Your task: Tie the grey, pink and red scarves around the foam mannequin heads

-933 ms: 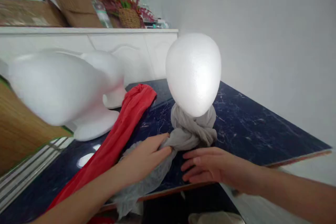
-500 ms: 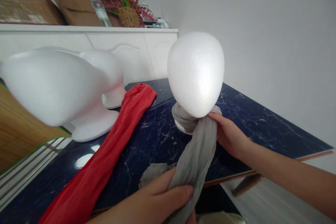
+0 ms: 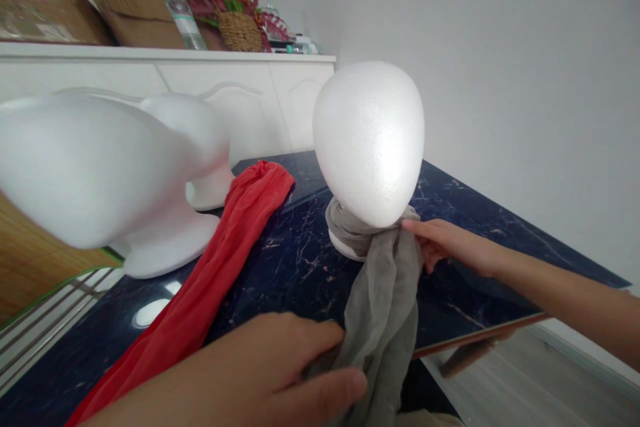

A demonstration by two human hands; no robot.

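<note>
Here, left hand (image 3: 280, 373) grips the grey scarf (image 3: 385, 293), right hand (image 3: 445, 245) touching it.

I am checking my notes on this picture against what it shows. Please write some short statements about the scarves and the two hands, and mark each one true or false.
1. The grey scarf goes around the neck of the upright foam head. True.
2. The red scarf is tied around a foam head. False: it lies stretched out on the dark table, and no hand touches it.
3. The left hand grips the hanging end of the grey scarf. True.
4. The right hand lies flat on the table, far from the scarf. False: its fingers touch the grey scarf just beside the neck.
</note>
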